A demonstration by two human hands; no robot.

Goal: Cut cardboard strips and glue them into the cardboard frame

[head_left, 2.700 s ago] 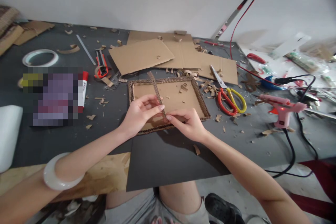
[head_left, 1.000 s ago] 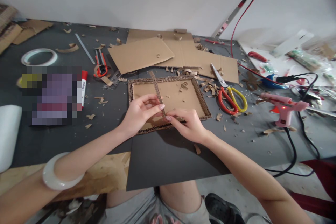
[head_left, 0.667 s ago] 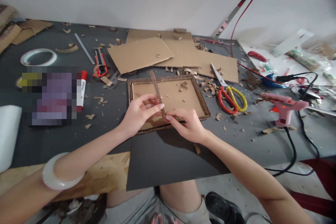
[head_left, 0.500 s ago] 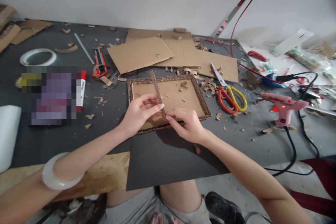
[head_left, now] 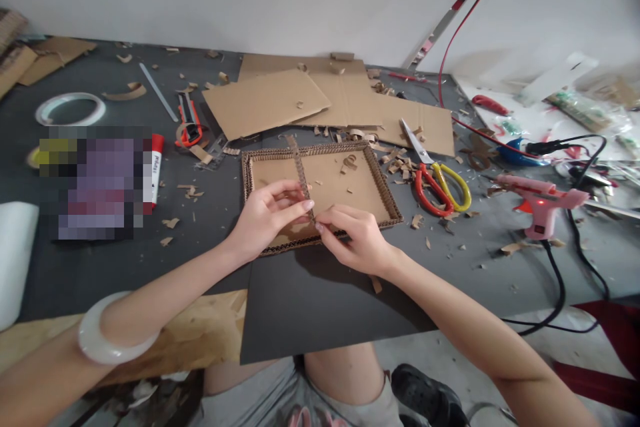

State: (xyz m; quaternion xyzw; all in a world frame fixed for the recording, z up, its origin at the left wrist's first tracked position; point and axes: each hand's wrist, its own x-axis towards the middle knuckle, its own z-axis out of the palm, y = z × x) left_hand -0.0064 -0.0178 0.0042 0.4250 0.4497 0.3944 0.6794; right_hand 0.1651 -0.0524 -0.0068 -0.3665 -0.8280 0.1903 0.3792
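A narrow corrugated cardboard strip (head_left: 303, 170) is held above a shallow cardboard tray (head_left: 387, 190) with corrugated walls. My left hand (head_left: 267, 217) pinches the strip between thumb and fingers, around its lower half. At the strip's near end, the thumb and fingertips of my right hand (head_left: 357, 237) are closed on it. The strip's far end reaches to the tray's back wall; whether it touches is unclear. Small curled cardboard scraps (head_left: 349, 163) lie inside the tray. Both hands cover part of the tray's near side.
Scissors (head_left: 435, 180) lie right of the tray, and a pink glue gun (head_left: 543, 203) stands farther right with its cable. Cardboard sheets (head_left: 270, 103) lie behind. An orange utility knife (head_left: 189, 121), a red-and-white marker (head_left: 155, 173) and a tape roll (head_left: 70, 109) are on the left.
Both hands keep their hold on the strip with barely any movement. The strip has shifted very slightly, and the view has moved a little.
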